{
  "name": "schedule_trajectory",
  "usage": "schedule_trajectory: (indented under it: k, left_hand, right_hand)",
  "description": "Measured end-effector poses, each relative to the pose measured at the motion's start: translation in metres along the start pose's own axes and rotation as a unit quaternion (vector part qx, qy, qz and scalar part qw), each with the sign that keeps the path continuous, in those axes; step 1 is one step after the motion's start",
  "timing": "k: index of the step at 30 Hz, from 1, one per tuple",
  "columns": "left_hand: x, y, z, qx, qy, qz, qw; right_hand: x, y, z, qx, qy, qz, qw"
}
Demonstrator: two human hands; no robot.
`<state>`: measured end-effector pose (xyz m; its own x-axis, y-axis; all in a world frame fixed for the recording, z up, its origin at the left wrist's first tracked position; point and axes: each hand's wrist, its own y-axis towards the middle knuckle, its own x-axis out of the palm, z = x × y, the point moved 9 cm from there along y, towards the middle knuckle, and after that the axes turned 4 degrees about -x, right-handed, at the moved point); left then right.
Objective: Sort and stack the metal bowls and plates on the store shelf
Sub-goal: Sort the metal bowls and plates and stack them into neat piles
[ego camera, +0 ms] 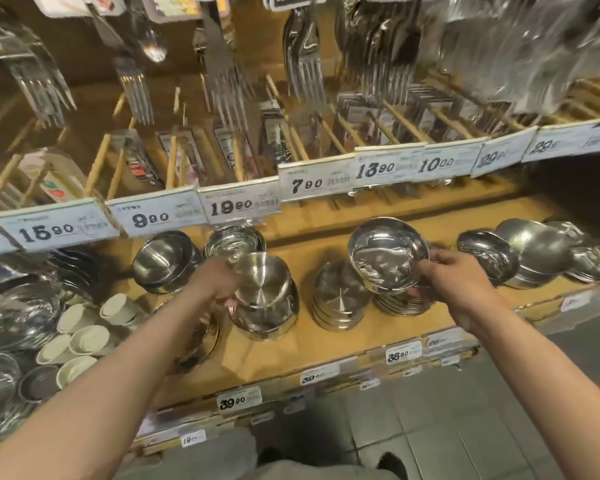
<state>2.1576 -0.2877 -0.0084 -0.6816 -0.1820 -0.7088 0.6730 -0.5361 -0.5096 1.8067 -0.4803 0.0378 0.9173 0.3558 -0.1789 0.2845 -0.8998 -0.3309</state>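
From the head view I look down at a wooden shelf point(326, 344) full of shiny metal dishes.

My left hand point(219, 282) is curled around a steel bowl point(260, 282). The bowl is tipped on its side with its bottom facing me. It sits at the top of a bowl stack point(267, 323) near the middle of the shelf. I cannot tell if the bowl is touching the stack or just above it.

My right hand point(447, 275) pinches the rim of a plate point(388, 254). The plate is tilted so I can see inside it. It is held up over a plate stack point(402, 303). My lower fingers are down by that stack, but it is too blurry to see if they touch it.

Between the 2 stacks stands a pile of flat dishes point(340, 299). Behind my left hand are 2 more bowl piles, 1 tipped over point(163, 261) and 1 upright point(232, 240). Far right is a messy heap of bowls and plates point(534, 254).

On the left lie small white cups point(84, 337) on their sides, next to more metal bowls.

Price tags point(236, 204) run along the shelf above. I read 15.90, 9.90, 19.90, 7.90, 13.90 and 10.00. Packs of forks point(136, 88) hang over them. Below is a grey tile floor point(447, 427).
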Motion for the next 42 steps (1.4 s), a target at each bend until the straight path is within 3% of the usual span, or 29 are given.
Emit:
schedule_trajectory:
  k: [3, 6, 10, 15, 24, 35, 42]
  left_hand:
    - [-0.011, -0.021, 0.018, -0.022, -0.025, 0.026, 0.999]
    - [0.005, -0.05, 0.042, -0.057, -0.049, 0.003, 0.997]
    - [0.053, -0.079, 0.082, -0.082, -0.195, -0.037, 0.977]
    - [0.089, -0.096, 0.103, -0.103, -0.26, -0.024, 0.96]
    - [0.097, -0.089, 0.098, -0.12, -0.244, 0.051, 0.961]
    - [0.096, -0.078, 0.089, -0.11, -0.222, 0.091, 0.965]
    - [0.104, -0.08, 0.093, -0.108, -0.161, 0.054, 0.98]
  right_hand:
    - [-0.018, 0.018, -0.003, -0.015, 0.007, -0.014, 1.0]
    - [-0.038, 0.031, 0.003, -0.002, 0.005, -0.033, 0.999]
    - [-0.066, 0.043, 0.004, -0.003, -0.005, -0.066, 0.998]
    - [-0.102, 0.048, 0.0, -0.019, 0.003, -0.078, 0.997]
    - [-0.121, 0.047, 0.008, -0.017, -0.006, -0.098, 0.995]
    - [-0.119, 0.054, 0.012, -0.018, 0.013, -0.094, 0.995]
    - [-0.12, 0.05, 0.016, -0.023, 0.015, -0.102, 0.994]
